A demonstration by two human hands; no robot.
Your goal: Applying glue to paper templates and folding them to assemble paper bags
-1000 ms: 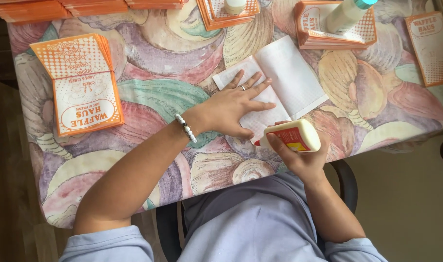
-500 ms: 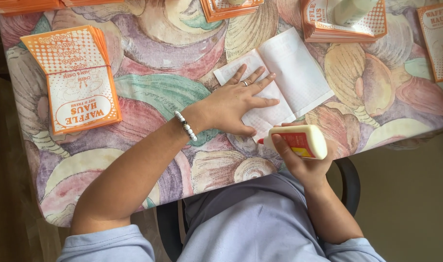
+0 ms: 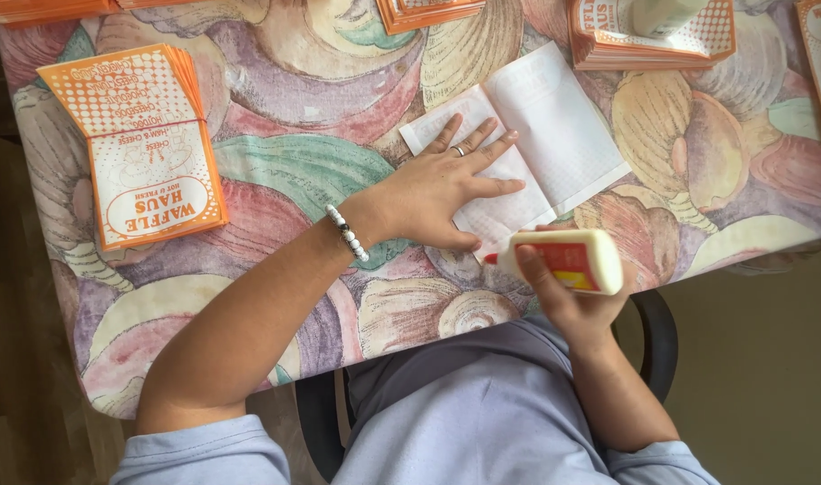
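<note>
My left hand point(image 3: 442, 191) lies flat, fingers spread, on the left half of an unfolded white paper sheet point(image 3: 554, 126) in the middle of the table. It wears a ring and a bead bracelet. My right hand point(image 3: 568, 301) grips a white glue bottle point(image 3: 563, 260) with a red and yellow label, held sideways. The bottle's red tip points left at the near edge of the sheet, just below my left thumb.
A stack of orange-and-white printed bags point(image 3: 145, 148) lies at the left. More orange stacks point(image 3: 648, 40) sit along the far edge, one with a pale bottle point(image 3: 666, 13) on it. The table wears a shell-patterned cloth point(image 3: 285, 162). A black chair point(image 3: 662, 332) is under me.
The glue bottle has turned from pointing away to lying sideways, tip now at the sheet's near edge. My left hand stays pressed on the paper.
</note>
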